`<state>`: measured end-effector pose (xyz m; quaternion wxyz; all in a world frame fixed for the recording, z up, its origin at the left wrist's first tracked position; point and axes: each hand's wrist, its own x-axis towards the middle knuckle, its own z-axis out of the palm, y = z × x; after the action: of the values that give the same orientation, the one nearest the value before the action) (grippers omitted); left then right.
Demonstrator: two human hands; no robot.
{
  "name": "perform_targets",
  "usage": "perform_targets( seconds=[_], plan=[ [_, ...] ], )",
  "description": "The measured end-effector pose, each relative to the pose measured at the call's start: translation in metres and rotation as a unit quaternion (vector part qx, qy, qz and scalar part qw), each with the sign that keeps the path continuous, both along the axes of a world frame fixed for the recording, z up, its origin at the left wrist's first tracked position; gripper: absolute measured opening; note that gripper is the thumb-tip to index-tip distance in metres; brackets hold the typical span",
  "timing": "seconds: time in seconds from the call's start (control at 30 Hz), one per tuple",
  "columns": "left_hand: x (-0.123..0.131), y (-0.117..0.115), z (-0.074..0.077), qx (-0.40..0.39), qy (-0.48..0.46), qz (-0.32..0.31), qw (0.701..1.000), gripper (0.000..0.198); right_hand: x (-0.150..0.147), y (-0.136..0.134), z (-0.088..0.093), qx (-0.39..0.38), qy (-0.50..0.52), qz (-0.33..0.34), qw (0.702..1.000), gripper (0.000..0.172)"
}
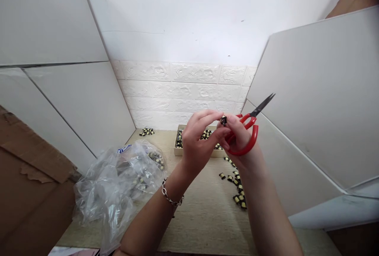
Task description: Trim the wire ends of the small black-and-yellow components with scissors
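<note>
My left hand [197, 139], with a chain bracelet on its wrist, pinches a small black part [223, 120] between fingertips. My right hand [238, 137] meets it there and also grips the part. Red-handled scissors [250, 131] hang on my right hand's fingers, their dark blades pointing up and right. Both hands are raised above a shallow cardboard box [180, 151] that holds several small black-and-yellow parts.
A crumpled clear plastic bag [118, 185] with more parts lies at the left on the beige tabletop [204, 212]. Loose parts [237, 187] trail along the right side, and a small heap [147, 131] sits by the back wall. White panels close in both sides.
</note>
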<state>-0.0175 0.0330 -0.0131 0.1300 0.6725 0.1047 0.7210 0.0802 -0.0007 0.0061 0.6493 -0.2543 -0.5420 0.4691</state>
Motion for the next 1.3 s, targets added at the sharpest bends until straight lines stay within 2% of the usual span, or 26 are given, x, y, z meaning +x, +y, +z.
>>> perform_targets(
  seconds=[0.13, 0.2, 0.23, 0.3, 0.37, 0.4, 0.47, 0.57, 0.73, 1.0, 1.1, 1.2, 1.3],
  plan=[
    [0.0, 0.0, 0.0, -0.033, -0.02, -0.02, 0.999, 0.033, 0.0, 0.001, -0.004, -0.022, -0.02, -0.006, 1.0, 0.029],
    [-0.001, 0.0, 0.001, -0.1, -0.038, -0.083, 0.991, 0.029, 0.0, 0.001, -0.004, -0.028, -0.041, -0.036, 0.998, 0.033],
    [-0.001, 0.0, 0.001, -0.149, -0.05, -0.138, 0.978, 0.026, 0.001, 0.0, -0.003, -0.031, -0.052, -0.058, 0.996, 0.035],
    [-0.001, 0.001, 0.003, -0.261, -0.064, -0.283, 0.921, 0.019, 0.001, -0.004, 0.0, -0.037, -0.067, -0.105, 0.992, 0.035],
    [-0.002, 0.002, 0.005, -0.351, -0.069, -0.42, 0.834, 0.017, 0.003, -0.01, 0.005, -0.052, -0.079, -0.137, 0.986, 0.032],
    [-0.003, 0.002, 0.006, -0.381, -0.069, -0.469, 0.794, 0.018, 0.004, -0.013, 0.008, -0.065, -0.087, -0.141, 0.984, 0.03],
    [-0.004, 0.002, 0.006, -0.417, -0.07, -0.528, 0.737, 0.021, 0.005, -0.019, 0.013, -0.075, -0.1, -0.157, 0.98, 0.029],
    [-0.006, 0.001, 0.006, -0.435, -0.053, -0.566, 0.698, 0.023, 0.007, -0.026, 0.016, -0.058, -0.122, -0.176, 0.975, 0.027],
    [-0.006, -0.003, 0.006, -0.437, -0.034, -0.578, 0.688, 0.023, 0.007, -0.031, 0.016, -0.032, -0.158, -0.197, 0.967, 0.029],
    [-0.004, -0.001, 0.001, -0.447, -0.007, -0.544, 0.71, 0.03, 0.007, -0.033, 0.011, 0.013, -0.196, -0.232, 0.953, 0.025],
    [-0.003, 0.002, -0.001, -0.457, -0.016, -0.551, 0.699, 0.032, 0.007, -0.03, 0.008, 0.035, -0.195, -0.247, 0.949, 0.024],
    [-0.001, 0.003, -0.002, -0.473, -0.039, -0.558, 0.681, 0.033, 0.005, -0.027, 0.007, 0.028, -0.19, -0.248, 0.95, 0.023],
    [0.0, 0.002, -0.001, -0.486, -0.049, -0.553, 0.675, 0.033, 0.004, -0.026, 0.007, 0.023, -0.187, -0.251, 0.95, 0.023]
  ],
)
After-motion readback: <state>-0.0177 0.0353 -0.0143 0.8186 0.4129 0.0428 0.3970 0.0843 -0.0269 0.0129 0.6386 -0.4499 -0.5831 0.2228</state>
